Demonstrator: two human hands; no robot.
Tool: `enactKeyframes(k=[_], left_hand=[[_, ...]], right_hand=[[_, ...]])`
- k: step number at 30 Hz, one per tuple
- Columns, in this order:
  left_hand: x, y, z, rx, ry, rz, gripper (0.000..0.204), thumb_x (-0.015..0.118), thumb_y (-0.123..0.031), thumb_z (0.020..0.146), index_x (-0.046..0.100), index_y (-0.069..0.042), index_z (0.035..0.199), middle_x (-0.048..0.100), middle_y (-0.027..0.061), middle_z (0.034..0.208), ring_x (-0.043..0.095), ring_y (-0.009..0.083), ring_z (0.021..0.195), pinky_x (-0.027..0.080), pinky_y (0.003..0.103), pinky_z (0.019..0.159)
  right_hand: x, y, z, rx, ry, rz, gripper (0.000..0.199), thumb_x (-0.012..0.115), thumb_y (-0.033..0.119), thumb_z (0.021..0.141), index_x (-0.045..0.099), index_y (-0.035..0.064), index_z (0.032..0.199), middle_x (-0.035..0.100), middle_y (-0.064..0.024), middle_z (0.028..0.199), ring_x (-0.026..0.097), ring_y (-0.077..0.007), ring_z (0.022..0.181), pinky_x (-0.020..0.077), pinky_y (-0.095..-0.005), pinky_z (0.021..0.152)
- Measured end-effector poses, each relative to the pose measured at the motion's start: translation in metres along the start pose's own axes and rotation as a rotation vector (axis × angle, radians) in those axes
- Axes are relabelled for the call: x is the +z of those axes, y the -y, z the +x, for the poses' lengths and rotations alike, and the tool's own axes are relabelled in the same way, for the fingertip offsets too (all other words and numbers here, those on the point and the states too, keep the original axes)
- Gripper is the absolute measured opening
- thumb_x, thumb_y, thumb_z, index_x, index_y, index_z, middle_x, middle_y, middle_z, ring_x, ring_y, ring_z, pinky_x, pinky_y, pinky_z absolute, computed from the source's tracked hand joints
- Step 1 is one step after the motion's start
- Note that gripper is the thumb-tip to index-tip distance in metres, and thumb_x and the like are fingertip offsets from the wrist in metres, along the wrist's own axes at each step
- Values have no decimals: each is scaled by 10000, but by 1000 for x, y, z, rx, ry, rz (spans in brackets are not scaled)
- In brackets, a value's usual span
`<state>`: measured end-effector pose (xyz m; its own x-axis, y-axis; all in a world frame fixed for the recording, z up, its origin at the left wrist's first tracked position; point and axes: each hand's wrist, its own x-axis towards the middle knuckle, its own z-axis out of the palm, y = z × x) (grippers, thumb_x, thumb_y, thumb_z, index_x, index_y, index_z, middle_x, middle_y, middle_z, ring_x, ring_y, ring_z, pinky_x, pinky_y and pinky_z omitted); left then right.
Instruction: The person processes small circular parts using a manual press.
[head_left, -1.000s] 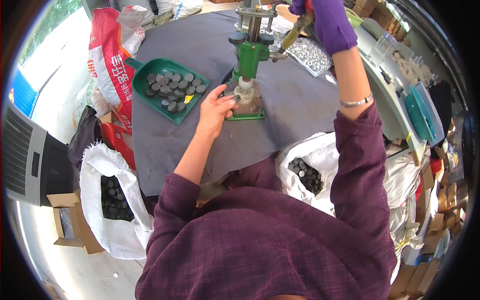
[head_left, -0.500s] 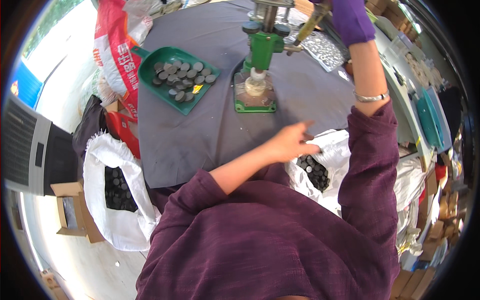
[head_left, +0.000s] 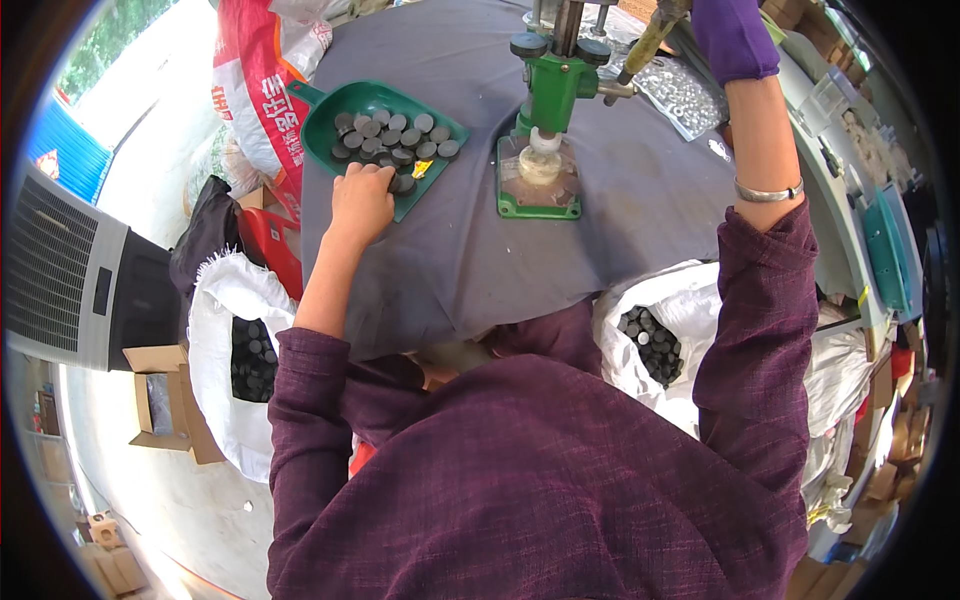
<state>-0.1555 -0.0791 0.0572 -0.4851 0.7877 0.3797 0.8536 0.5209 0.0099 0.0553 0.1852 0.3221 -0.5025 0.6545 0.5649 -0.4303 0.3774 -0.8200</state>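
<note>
My left hand [head_left: 362, 203] reaches over the near edge of a green dustpan [head_left: 318, 135]. Its fingers are bent down and closed against a dark grey round disc [head_left: 404, 184] among several others in the pan; the fingertips are partly hidden. A small yellow piece [head_left: 422, 169] lies beside them. To the right stands a green hand press [head_left: 550, 95] with a white round die [head_left: 541, 165] on its base. Up at the top edge, my right hand [head_left: 735, 42] wears a purple glove and is closed at the upper end of the press's lever [head_left: 652, 47]; its fingers are mostly cut off.
A grey cloth [head_left: 440, 270] covers the table. White sacks of dark discs stand at the left [head_left: 222, 330] and right [head_left: 620, 300] below its edge. A clear bag of shiny metal parts [head_left: 685, 95] lies behind the press. A red and white sack [head_left: 262, 95] leans at the far left.
My left hand has swung from above the right-hand sack across to the dustpan, and its fingers have closed. My right hand stays up by the lever. The whole view has shifted slightly.
</note>
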Motion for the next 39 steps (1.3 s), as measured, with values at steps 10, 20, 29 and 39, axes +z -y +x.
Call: enactKeyframes(k=[10, 20, 29, 39], left_hand=[[11, -13, 12, 61, 8, -338, 268, 668, -93, 775, 645, -30, 1035, 633, 147, 996, 606, 355, 904, 488, 439, 801], [10, -38, 19, -76, 20, -441, 404, 756, -229, 737, 651, -71, 1094, 632, 153, 1083, 609, 332, 964, 492, 426, 817], [13, -27, 14, 89, 96, -326, 449, 793, -191, 702, 651, -100, 1117, 554, 170, 1181, 601, 340, 1007, 504, 426, 828], [13, -97, 29, 41, -190, -625, 402, 805, -252, 689, 664, -70, 1019, 588, 110, 1033, 605, 316, 913, 509, 405, 747]], right_hand=[[-3, -4, 3, 4, -2, 15, 227, 526, 179, 930, 630, -16, 881, 547, -42, 592, 495, -134, 466, 423, -252, 459], [-1, -4, 3, -24, -1, -2, 221, 534, 167, 930, 640, -27, 925, 585, -59, 635, 520, -140, 487, 435, -258, 467], [-5, -10, 9, -64, -4, 89, 201, 564, 161, 916, 641, -22, 942, 605, -79, 682, 531, -147, 489, 443, -281, 458], [-11, -6, 10, -18, -6, -33, 240, 551, 215, 922, 637, -8, 904, 548, -55, 599, 516, -153, 475, 432, -271, 465]])
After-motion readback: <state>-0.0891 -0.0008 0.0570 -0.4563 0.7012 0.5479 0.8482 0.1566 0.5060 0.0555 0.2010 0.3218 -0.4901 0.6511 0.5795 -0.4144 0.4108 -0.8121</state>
